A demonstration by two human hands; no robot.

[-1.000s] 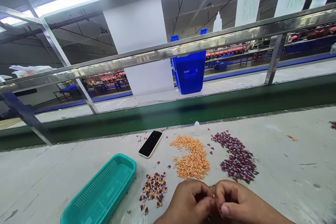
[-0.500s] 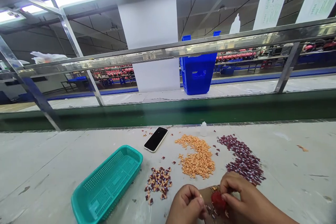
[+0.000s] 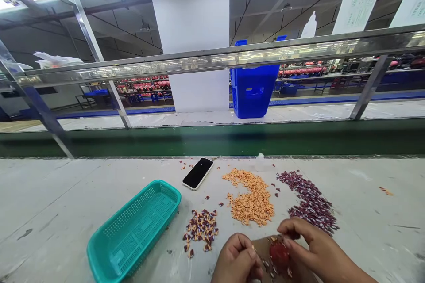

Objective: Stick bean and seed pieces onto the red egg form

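Working low at the near edge of the tabletop (image 3: 49,212), the right hand (image 3: 315,252) is pinching a small red piece (image 3: 279,253) between thumb and fingers (image 3: 292,230), holding it over a brown pad (image 3: 262,247) strewn with a few tiny bits. The left hand (image 3: 237,261) is curling in beside it, fingertips drawn together as if nipping something small, though what they are grasping is too small to tell. Keeping both hands close and low over the pad is looking wise, so that any dropped bit is staying within reach. Just beyond are lying a mixed pile (image 3: 201,227), an orange pile (image 3: 250,199) and a dark maroon pile (image 3: 310,203), each apart from the others; keeping them unmixed matters. A teal basket (image 3: 133,234) and a phone (image 3: 198,173) are sitting to the left
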